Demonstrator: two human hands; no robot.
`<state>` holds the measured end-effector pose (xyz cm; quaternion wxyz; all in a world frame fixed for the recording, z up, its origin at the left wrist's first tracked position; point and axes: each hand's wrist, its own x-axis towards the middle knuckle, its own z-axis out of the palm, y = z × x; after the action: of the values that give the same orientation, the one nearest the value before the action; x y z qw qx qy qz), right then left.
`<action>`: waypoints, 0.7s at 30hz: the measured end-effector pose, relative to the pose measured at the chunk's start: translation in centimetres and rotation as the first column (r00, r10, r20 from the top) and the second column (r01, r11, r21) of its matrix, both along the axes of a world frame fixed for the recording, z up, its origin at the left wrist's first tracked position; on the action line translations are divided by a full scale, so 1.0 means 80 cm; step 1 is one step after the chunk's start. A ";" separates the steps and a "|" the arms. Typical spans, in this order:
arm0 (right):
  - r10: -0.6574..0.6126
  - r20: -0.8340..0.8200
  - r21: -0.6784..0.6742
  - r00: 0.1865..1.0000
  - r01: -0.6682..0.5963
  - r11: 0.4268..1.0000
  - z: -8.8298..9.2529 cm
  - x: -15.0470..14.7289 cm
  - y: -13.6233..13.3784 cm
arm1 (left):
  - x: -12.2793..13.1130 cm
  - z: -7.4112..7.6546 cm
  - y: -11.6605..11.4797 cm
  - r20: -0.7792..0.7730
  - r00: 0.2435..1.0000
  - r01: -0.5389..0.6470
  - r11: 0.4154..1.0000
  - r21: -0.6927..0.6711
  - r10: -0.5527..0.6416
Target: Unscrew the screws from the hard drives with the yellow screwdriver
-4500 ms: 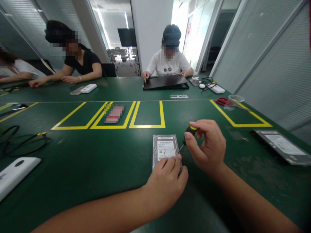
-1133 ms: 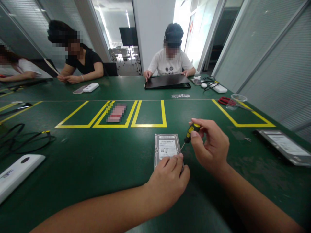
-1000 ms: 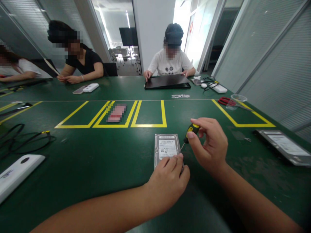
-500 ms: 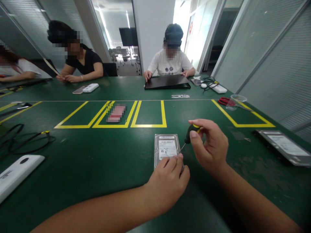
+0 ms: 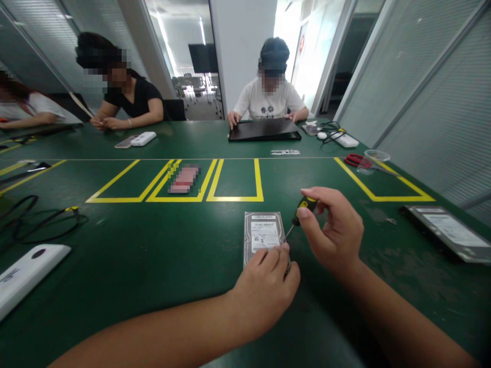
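A silver hard drive (image 5: 264,230) with a white label lies on the green table in front of me. My left hand (image 5: 266,286) is closed over its near end, the fingertips on its right edge and the nearest part covered. In my right hand (image 5: 333,230) the thumb and fingers pinch the black and yellow handle of a small screwdriver (image 5: 305,205). The thin shaft slants down to the drive's right edge, beside my left fingertips. Whether the tip sits in a screw is too small to tell.
Another hard drive (image 5: 452,230) lies at the right, with small loose bits (image 5: 390,221) near it. Red-handled scissors (image 5: 358,161) and a clear plastic cup (image 5: 376,158) are behind. A white power bank (image 5: 34,273) and black cable (image 5: 42,225) lie left. Co-workers sit opposite; one person holds a black panel (image 5: 264,130).
The screwdriver handle has turned between my right fingers, showing more yellow, and that hand has shifted slightly right. My left hand and the hard drive have stayed put.
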<state>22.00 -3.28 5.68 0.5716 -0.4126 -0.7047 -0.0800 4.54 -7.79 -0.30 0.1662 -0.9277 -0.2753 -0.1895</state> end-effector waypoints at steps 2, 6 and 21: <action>-0.021 0.021 0.036 1.000 0.020 0.999 0.001 0.000 0.002 | 0.000 0.000 0.000 -0.007 1.000 0.000 1.000 -0.004 0.000; -0.052 0.036 0.048 0.998 0.050 0.998 0.003 -0.001 0.002 | 0.000 0.000 0.000 -0.010 1.000 -0.001 1.000 -0.006 0.001; -0.077 0.051 0.047 0.996 0.074 0.996 0.003 -0.003 0.003 | 0.000 -0.002 -0.001 -0.014 1.000 -0.002 1.000 -0.002 0.002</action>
<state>21.78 -3.03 5.96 0.5585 -0.4238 -0.7015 -0.1282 4.55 -7.83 -0.48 0.1672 -0.9289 -0.2753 -0.1826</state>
